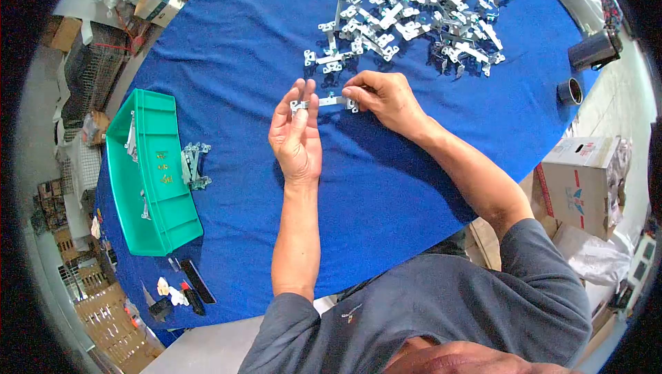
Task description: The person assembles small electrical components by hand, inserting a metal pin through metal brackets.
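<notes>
Between my two hands, above the blue cloth (241, 188), a silver metal bracket (331, 101) is held level. The left end of the bracket lies between the thumb and fingers of my left hand (297, 132), whose palm faces up. At the right end, my right hand (389, 101) pinches the bracket with thumb and fingertips. A large pile of similar metal brackets (414, 18) lies just beyond my hands, towards the top of the view.
A green bin (169, 225) with a few metal parts stands at the left, and stacked brackets (196, 165) lie beside it. Small tools (196, 283) are at the lower left. At the right are a dark cylinder (593, 51), a black ring (569, 91) and a cardboard box (578, 184).
</notes>
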{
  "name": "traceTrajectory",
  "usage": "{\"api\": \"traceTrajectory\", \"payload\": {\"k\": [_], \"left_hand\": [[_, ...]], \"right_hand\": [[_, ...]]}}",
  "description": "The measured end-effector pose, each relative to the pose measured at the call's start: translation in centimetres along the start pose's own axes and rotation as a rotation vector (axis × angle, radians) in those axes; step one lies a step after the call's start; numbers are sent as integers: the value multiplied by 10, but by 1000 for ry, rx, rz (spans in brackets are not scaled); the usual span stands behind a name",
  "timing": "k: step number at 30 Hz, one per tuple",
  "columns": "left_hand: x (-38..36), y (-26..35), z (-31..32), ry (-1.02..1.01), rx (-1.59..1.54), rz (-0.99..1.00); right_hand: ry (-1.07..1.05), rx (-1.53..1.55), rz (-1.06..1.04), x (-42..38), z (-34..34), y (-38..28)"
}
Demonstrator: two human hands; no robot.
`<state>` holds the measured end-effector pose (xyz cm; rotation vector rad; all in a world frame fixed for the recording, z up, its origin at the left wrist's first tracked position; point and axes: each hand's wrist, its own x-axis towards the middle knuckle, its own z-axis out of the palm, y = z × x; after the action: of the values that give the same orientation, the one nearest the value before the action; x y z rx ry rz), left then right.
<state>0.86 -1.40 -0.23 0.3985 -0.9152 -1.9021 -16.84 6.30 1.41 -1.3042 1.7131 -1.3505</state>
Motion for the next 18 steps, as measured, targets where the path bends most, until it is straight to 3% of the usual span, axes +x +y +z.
{"api": "traceTrajectory", "payload": {"k": [8,11,14,18], "left_hand": [[-3,-1,17,47,148,73],[-3,1,10,116,215,57],[-3,0,6,148,291,14],[-5,-9,10,110,228,-7]], "right_hand": [[-11,190,146,5,0,4],[-110,230,152,4,1,8],[-3,267,-75,5,6,18],[0,291,-13,3,3,12]]}}
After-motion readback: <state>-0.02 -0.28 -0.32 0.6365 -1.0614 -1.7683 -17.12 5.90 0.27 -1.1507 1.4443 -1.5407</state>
